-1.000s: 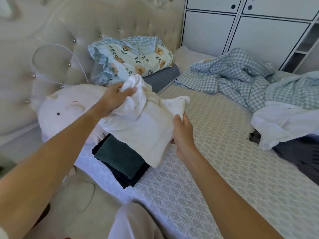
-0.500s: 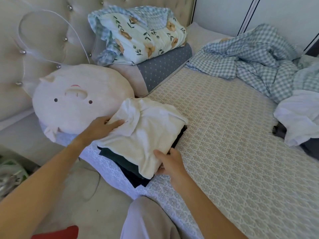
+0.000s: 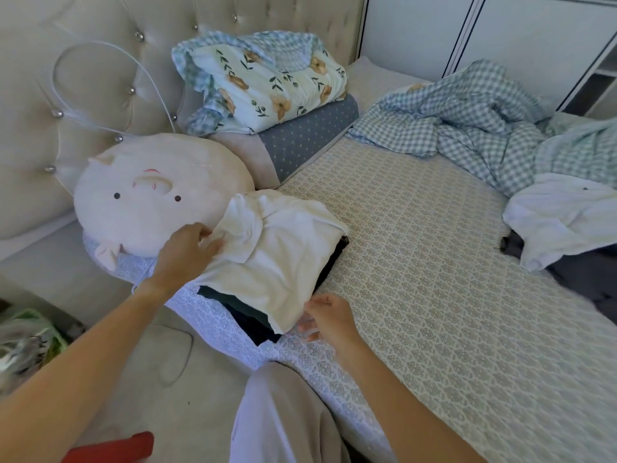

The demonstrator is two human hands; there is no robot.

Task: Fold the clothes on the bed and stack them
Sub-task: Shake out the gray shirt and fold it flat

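A folded white garment [image 3: 277, 259] lies on top of a stack of dark folded clothes [image 3: 247, 315] at the bed's near-left corner. My left hand [image 3: 185, 253] rests on the garment's left edge, its fingers touching a rumpled fold. My right hand [image 3: 329, 320] hovers by the garment's near corner with loosely bent fingers, holding nothing. Unfolded clothes lie at the right: a white garment [image 3: 561, 218] over a dark one [image 3: 587, 279].
A round pig-face cushion [image 3: 150, 195] sits just left of the stack. Behind it lie a floral pillow [image 3: 267, 81] on a grey dotted pillow [image 3: 310, 135], and a rumpled checked blanket [image 3: 467, 118]. The patterned mattress [image 3: 434, 279] spreads to the right.
The white garment was held up in both hands, then laid on the dark stack. My right hand has let go of its near corner and drawn back slightly.
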